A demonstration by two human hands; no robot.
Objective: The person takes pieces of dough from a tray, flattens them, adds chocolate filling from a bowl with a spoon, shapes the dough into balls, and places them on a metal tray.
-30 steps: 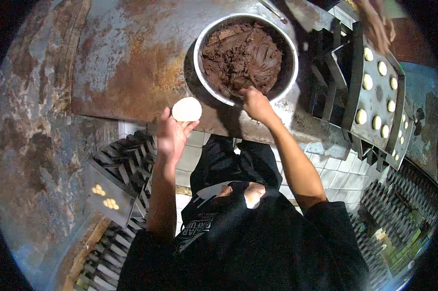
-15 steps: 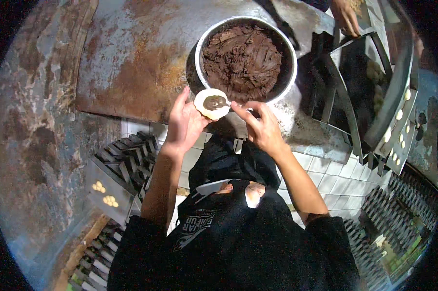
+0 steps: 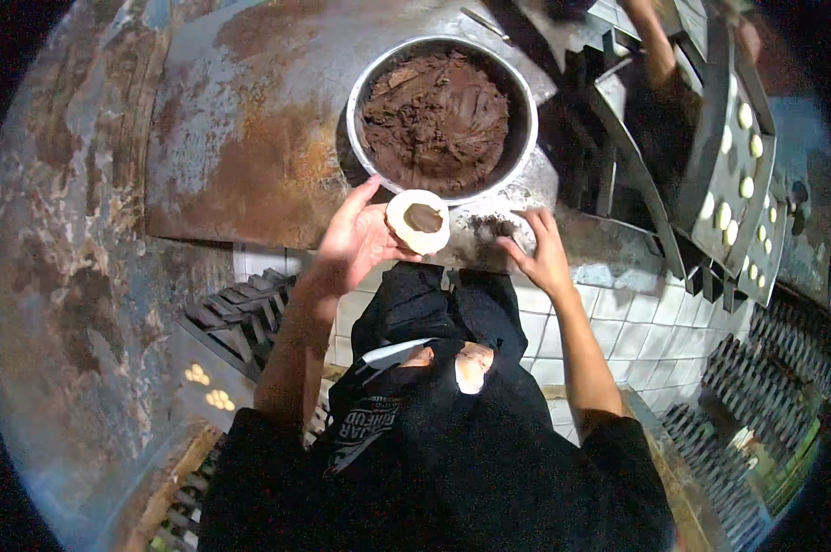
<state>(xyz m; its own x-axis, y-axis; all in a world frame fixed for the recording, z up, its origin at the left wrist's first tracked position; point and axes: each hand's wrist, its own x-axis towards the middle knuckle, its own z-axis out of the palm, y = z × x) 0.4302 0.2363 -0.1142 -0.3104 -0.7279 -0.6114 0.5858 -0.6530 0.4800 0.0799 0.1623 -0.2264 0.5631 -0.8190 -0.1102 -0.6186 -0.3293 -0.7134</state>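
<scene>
A pale round of dough (image 3: 438,241) rests on the fingers of my left hand (image 3: 356,241), its thumb raised beside it. A smooth brown dab of filling (image 3: 423,218) lies in the middle of the dough. Just beyond stands a wide metal bowl (image 3: 532,138) of thick dark-brown paste (image 3: 438,120), close to the table's near edge. My right hand (image 3: 546,258) is right of the dough, over the table edge, thumb and fingers apart, with nothing visible in them. Dark smudges or shadow lie on the table beside its fingertips.
The metal table (image 3: 250,138) is worn and rusty. At the right, tilted trays (image 3: 710,235) carry several pale dough pieces, and another person's arm (image 3: 653,41) reaches in. A stacked tray (image 3: 190,354) with dough clusters stands lower left. A thin metal strip (image 3: 485,25) lies behind the bowl.
My right hand has moved right, away from the dough, and the small tool it held at the filling no longer shows. The dough has shifted slightly right and down in view.
</scene>
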